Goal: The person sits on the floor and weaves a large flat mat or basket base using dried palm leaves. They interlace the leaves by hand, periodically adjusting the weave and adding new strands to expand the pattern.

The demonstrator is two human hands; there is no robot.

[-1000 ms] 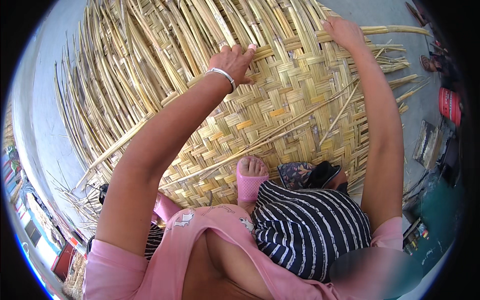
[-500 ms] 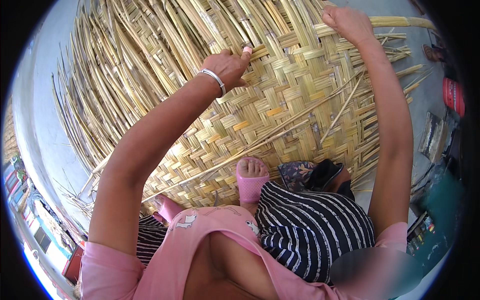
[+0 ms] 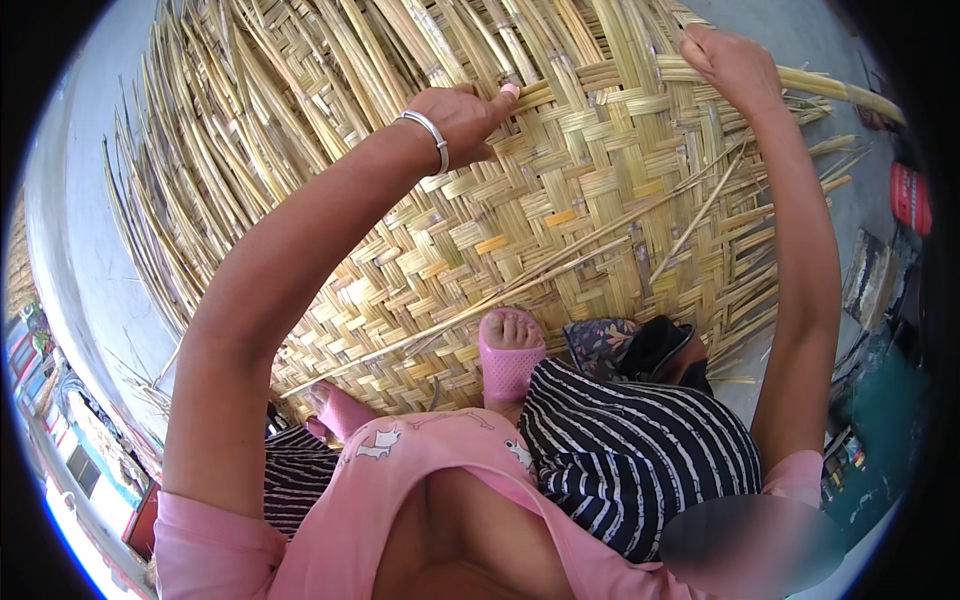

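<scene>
A large partly woven mat of flat yellow-green reed strips (image 3: pixel 600 215) lies in front of me and under my feet. My left hand (image 3: pixel 460 122), with a silver bangle at the wrist, rests on the mat where the weave meets loose lengthwise strips. Its index finger is stretched along a crosswise strip and its thumb is held apart; the other fingers are partly hidden. At the mat's upper right my right hand (image 3: pixel 735 70) is closed in a fist on a reed strip (image 3: pixel 850 92), whose free end sticks out beyond the right edge.
Loose thin reeds (image 3: pixel 520 290) lie across the woven part. My pink slippers (image 3: pixel 510 370) stand on its near edge, beside a dark flowered cloth (image 3: pixel 600 348). A red container (image 3: pixel 910 198) and a grey slab (image 3: pixel 868 280) are on the floor at right.
My right hand has shifted slightly right and down, still gripping the strip. The left hand has moved slightly right and up along the weave. The view has shifted a little.
</scene>
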